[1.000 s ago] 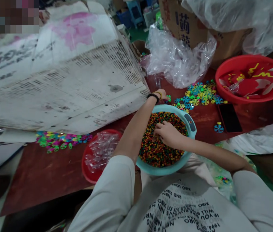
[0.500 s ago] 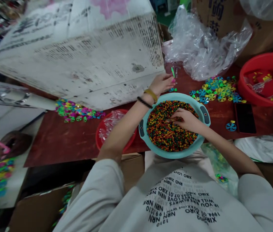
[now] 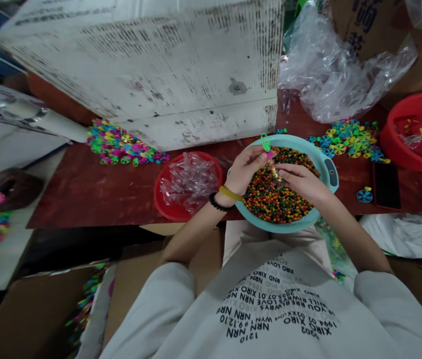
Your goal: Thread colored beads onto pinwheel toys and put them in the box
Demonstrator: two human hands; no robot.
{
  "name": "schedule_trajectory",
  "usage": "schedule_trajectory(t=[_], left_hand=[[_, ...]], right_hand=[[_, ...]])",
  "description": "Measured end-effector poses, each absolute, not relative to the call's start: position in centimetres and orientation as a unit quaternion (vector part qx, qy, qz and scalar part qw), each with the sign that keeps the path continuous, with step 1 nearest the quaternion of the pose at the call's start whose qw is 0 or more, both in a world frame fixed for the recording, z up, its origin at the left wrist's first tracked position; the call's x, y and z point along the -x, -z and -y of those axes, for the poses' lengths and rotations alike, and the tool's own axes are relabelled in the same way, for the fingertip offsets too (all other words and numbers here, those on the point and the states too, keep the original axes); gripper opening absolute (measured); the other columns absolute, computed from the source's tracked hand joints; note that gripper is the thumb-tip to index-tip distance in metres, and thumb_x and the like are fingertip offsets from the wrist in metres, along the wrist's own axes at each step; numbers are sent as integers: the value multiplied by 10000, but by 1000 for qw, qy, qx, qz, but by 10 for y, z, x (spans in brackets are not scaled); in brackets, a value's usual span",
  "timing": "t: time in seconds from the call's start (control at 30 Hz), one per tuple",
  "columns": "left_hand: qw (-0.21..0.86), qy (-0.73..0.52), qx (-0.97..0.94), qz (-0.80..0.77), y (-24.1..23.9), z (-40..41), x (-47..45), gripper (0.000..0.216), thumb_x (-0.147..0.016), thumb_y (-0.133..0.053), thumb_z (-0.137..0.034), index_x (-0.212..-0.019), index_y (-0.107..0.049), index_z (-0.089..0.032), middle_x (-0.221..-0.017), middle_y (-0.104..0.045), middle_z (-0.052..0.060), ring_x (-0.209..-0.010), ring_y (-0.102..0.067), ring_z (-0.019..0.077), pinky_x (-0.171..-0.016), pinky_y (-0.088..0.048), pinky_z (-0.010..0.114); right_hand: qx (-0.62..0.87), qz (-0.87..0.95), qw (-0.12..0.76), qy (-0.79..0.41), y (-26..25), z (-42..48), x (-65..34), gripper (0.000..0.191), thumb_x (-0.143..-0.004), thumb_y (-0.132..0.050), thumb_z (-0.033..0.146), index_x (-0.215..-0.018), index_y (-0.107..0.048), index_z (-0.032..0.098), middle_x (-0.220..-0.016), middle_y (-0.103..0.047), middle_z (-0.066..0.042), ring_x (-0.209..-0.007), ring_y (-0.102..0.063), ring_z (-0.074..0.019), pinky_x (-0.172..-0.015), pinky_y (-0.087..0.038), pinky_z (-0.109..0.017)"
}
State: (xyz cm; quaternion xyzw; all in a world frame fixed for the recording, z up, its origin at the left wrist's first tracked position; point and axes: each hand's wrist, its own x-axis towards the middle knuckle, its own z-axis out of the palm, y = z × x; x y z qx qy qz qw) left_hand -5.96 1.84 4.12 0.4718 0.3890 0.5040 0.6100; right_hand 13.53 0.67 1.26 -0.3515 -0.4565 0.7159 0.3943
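A teal basin (image 3: 329, 167) full of small multicoloured beads (image 3: 276, 199) sits at the table's near edge. My left hand (image 3: 246, 167) is above its left side, fingers pinched on a small green plastic piece (image 3: 266, 143) that sticks up from them. My right hand (image 3: 301, 182) hovers over the beads beside it, fingers curled and pinched toward the left hand's fingertips; what it holds is too small to name. A yellow band and a black bead bracelet circle my left wrist (image 3: 224, 197).
A red bowl of clear plastic pieces (image 3: 188, 182) stands left of the basin. Piles of coloured pinwheel discs lie at far left (image 3: 121, 147) and right (image 3: 349, 139). A white printed carton (image 3: 158, 65), plastic bags (image 3: 330, 75), a red basin (image 3: 416, 132) and a black phone (image 3: 386, 184) surround them.
My left hand has come back from the table behind the basin with the green piece and now meets my right hand over the beads. The camera has tilted and shifted left.
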Motion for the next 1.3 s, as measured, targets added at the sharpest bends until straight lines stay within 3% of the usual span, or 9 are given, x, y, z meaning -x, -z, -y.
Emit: schedule_trajectory(t=[0.33, 0.53, 0.6, 0.7, 0.8, 0.9, 1.0, 1.17, 1.3], left_hand=[[578, -524, -521, -345, -40, -6, 64, 449, -843, -814, -580, -1106, -724, -227, -1135, -791, 60, -1242, -709, 277, -1134, -534, 460], [606, -463, -569, -307, -51, 4, 78, 406, -845, -807, -589, -1036, -777, -233, -1112, -793, 71, -1294, -675, 329, -1115, -552, 502], [618, -475, -552, -295, -54, 10, 76, 455, -840, -788, -638, -1050, -774, -235, -1107, -792, 78, -1300, -669, 333, -1104, -562, 496], [608, -511, -518, -316, -58, 17, 69, 504, -837, -749, -705, -979, -760, -222, -1032, -790, 71, -1247, -698, 326, -1062, -591, 478], [588, -515, -503, -367, -65, 22, 66, 493, -805, -789, -690, -883, -729, -207, -1004, -780, 68, -1198, -715, 325, -1012, -618, 459], [553, -545, -486, -401, -72, 24, 67, 450, -822, -796, -649, -918, -722, -215, -1051, -773, 66, -1261, -679, 341, -1033, -604, 475], [544, -556, -472, -415, -73, 25, 70, 408, -843, -787, -620, -911, -709, -226, -1043, -761, 54, -1320, -639, 347, -1078, -568, 503], [566, -534, -488, -396, -64, 27, 78, 545, -746, -787, -764, -806, -648, -240, -869, -707, 50, -1269, -655, 351, -1126, -517, 581], [567, -539, -514, -350, -59, 36, 81, 614, -694, -770, -831, -705, -595, -242, -737, -678, 43, -1195, -696, 364, -1105, -530, 598]], right_hand=[[349, 423, 456, -701, -20, 17, -115, 339, -881, -756, 542, -999, -761, 225, -1000, -698, -47, -923, -630, -183, -758, -554, -299], [204, 272, 334, -879, -51, 37, -117, 103, -984, -609, 261, -961, -637, 165, -787, -573, -6, -568, -418, -74, -534, -411, -209], [186, 241, 341, -889, -60, 38, -114, 65, -1004, -543, 210, -989, -594, 173, -759, -556, 16, -528, -369, -59, -517, -386, -187], [196, 227, 324, -897, -67, 35, -109, 105, -1041, -462, 222, -950, -514, 210, -683, -509, 61, -450, -260, -45, -452, -302, -162], [228, 243, 249, -910, -69, 34, -103, 223, -1075, -414, 375, -920, -483, 230, -609, -439, 95, -391, -112, -42, -366, -163, -181], [276, 302, 362, -838, -68, 39, -99, 339, -983, -585, 574, -1022, -516, 245, -713, -573, 60, -392, -316, -51, -362, -257, -205], [297, 349, 455, -764, -66, 42, -99, 443, -843, -809, 526, -1046, -527, 250, -770, -628, 55, -435, -442, -54, -386, -324, -200], [115, 267, 230, -929, -54, 47, -97, 427, -1005, -478, 637, -862, -473, 235, -419, -323, 153, -265, -69, -41, -256, -97, -193], [64, 206, 232, -948, -37, 74, -76, 496, -988, -375, 738, -806, -350, 278, -337, -162, 181, -240, -15, -67, -237, -88, -190]])
